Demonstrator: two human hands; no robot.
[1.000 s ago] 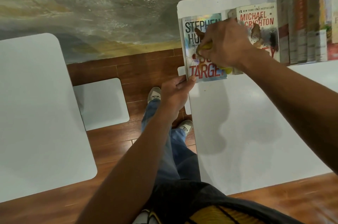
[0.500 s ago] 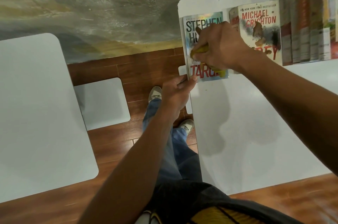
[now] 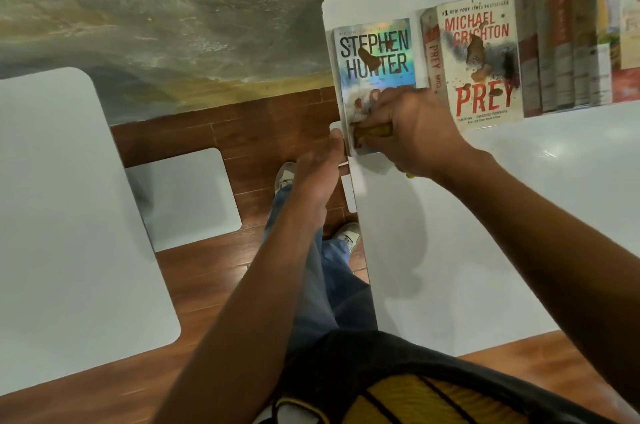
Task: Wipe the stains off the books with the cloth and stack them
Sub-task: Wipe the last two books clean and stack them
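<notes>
Two stained paperbacks lie flat: the Hunter book (image 3: 375,56) and, at its 3 o'clock, Prey (image 3: 485,59). The right hand (image 3: 415,132) grips one yellow cloth (image 3: 372,129) on Hunter's near end; the left hand (image 3: 320,174), fingers relaxed, touches its 7 o'clock corner.

right hand (image 3: 414,132): I am dragging the yellow cloth (image 3: 372,129) down the Stephen Hunter book (image 3: 375,56), from the author's name to the bottom edge | cover: "HUNTER" and brown stains are now showing again | left hand (image 3: 320,174): fingers are shifting slightly along the book's lower-left corner
</notes>
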